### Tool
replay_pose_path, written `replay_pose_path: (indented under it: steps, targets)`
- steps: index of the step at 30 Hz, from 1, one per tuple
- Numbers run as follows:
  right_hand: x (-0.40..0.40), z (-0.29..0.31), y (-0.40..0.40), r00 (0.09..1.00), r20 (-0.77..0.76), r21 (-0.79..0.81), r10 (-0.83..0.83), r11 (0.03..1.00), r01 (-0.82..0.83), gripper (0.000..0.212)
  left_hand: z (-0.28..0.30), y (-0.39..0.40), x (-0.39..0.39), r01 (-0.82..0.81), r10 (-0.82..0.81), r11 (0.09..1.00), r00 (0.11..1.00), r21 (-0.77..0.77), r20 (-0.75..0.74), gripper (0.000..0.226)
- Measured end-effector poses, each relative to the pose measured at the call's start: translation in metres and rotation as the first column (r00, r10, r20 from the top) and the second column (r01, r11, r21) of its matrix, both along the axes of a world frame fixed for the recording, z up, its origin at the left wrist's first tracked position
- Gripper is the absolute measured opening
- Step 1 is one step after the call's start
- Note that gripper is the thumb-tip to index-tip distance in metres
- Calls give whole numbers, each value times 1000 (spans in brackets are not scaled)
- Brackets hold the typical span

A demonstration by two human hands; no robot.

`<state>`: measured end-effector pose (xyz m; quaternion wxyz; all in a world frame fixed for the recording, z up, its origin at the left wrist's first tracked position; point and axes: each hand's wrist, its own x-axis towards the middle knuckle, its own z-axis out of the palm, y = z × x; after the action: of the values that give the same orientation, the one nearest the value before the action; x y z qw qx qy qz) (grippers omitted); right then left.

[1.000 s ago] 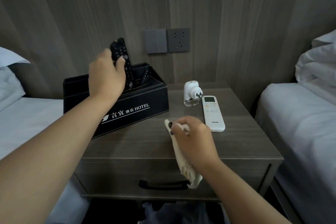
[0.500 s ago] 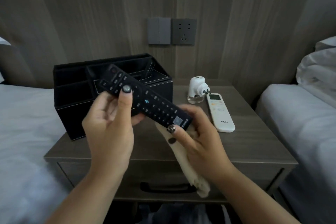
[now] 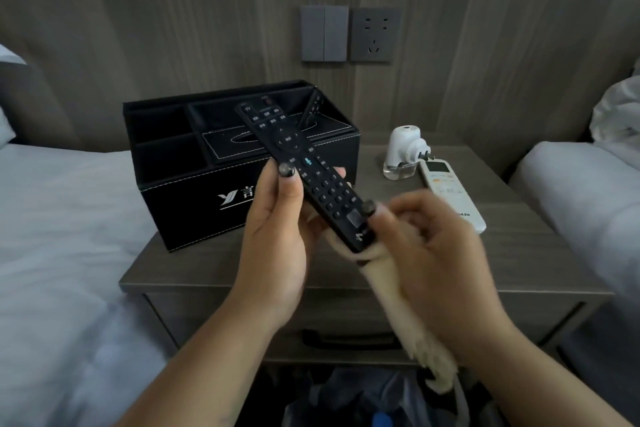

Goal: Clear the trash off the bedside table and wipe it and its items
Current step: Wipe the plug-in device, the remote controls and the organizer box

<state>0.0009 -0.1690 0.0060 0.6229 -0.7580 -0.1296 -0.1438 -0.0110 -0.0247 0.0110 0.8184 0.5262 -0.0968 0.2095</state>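
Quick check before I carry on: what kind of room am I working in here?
Most likely a hotel twin room: a bedside table stands between two white-sheeted beds, and the black organiser box carries a printed logo. A white remote lies there too.

Grey wall switch (image 3: 323, 33) beside socket (image 3: 375, 35); white beds (image 3: 62, 236) either side.

Black remote (image 3: 304, 172), cream cloth (image 3: 398, 308), white remote (image 3: 450, 192), grey wood-grain table (image 3: 194, 263).

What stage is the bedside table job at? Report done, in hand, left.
Done: no trash shows on the table.
In hand: left hand holds the black remote; right hand holds the cloth at its lower end.
Left, it seems: white remote, plug-in device, black box, tabletop.
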Motion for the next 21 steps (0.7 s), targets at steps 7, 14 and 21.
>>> replay_pose_path:
  steps: [7, 14, 21]
  targets:
    - [-9, 24, 5, 949, 222, 141, -222, 971, 194, 13, 2, -3, -9, 0, -8, 999, 982, -40, -188, 56]
    - [-25, 9, 28, 939, 331, -152, 91, 987, -42, 25, 5, -12, -20, -26, 2, 996, 963, -84, -270, 63]
    - [-39, -5, 29, 811, 551, -210, 197, 973, -94, 14, 11, 4, -14, -34, -27, 974, 964, -225, -265, 65]
